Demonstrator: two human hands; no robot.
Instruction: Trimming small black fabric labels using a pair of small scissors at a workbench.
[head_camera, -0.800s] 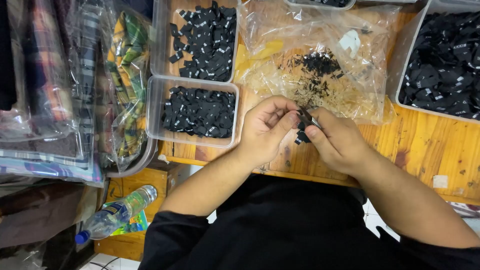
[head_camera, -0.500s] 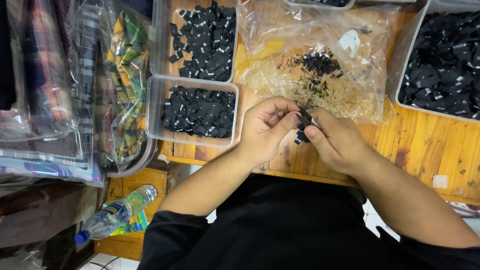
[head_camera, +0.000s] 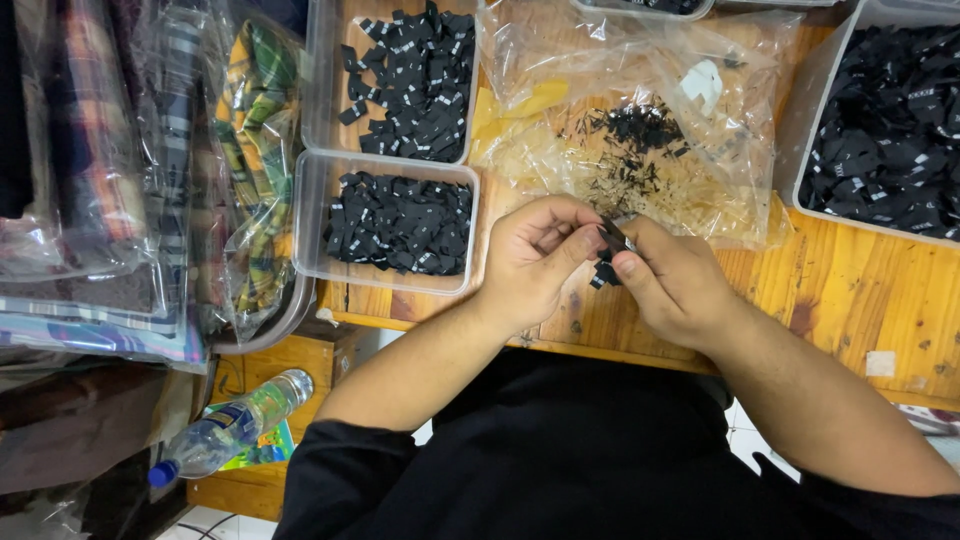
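Note:
My left hand (head_camera: 535, 258) and my right hand (head_camera: 672, 280) meet over the front edge of the wooden table (head_camera: 850, 300). Between their fingertips they pinch a small black fabric label (head_camera: 608, 250), with a few more black pieces bunched in the right hand below it. Just left of my left hand stands a clear plastic tub (head_camera: 310, 225) filled with black labels (head_camera: 400, 222). Behind my hands lies a crumpled clear plastic bag (head_camera: 640, 120) with small black scraps on it.
A second clear tub of black labels (head_camera: 415, 75) stands behind the first. A large tub of black labels (head_camera: 890, 130) is at the right. Bagged plaid fabrics (head_camera: 150, 180) are stacked at the left. A plastic water bottle (head_camera: 225, 428) lies below the table.

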